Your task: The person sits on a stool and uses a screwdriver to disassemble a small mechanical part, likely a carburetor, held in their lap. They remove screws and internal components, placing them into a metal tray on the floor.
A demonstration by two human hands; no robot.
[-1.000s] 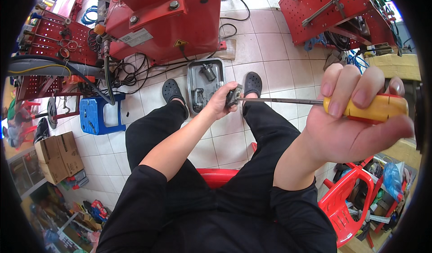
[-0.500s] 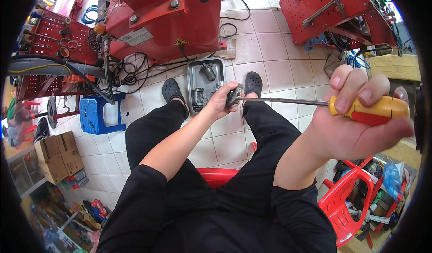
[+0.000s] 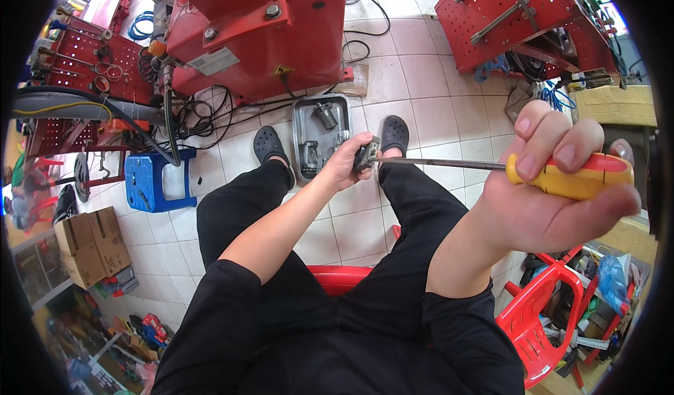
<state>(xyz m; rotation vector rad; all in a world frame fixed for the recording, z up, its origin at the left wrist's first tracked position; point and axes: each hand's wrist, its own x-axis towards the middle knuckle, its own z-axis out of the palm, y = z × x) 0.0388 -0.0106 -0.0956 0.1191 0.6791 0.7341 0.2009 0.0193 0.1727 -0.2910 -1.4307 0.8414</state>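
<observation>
Screwdriver (image 3: 512, 168) has rolled about its own axis since half a second ago: the red panel on its yellow handle, then facing low, now rides along the top edge. Right-hand fingers shift a little with it. Tray, clogs and floor sit slightly lower in the head view. Left hand keeps its grip; the shaft still runs to the same piece.

Metal part (image 3: 365, 155): small, dark body, paler grey face turned toward the screwdriver; fine detail too small to read. It is in the left hand (image 3: 345, 165), above the floor, near the tray and the right-side clog. Thumb lies over the top, fingers wrap from beneath; grip narrow, closed on the part.

Right hand (image 3: 533, 212), large and close to the lens, is palm up, fingers curled over the handle, thumb along the lower side toward the butt. Shaft slim, dark grey, nearly level; tip at the part's face, exact seating unclear.

Below: grey tray (image 3: 296, 135) on pale tiles, between two dark clogs (image 3: 268, 144). In it, a cylindrical metal piece (image 3: 325, 117) and smaller metal pieces. Blue step stool (image 3: 149, 181) to the left; red machine (image 3: 260, 65) beyond.
</observation>
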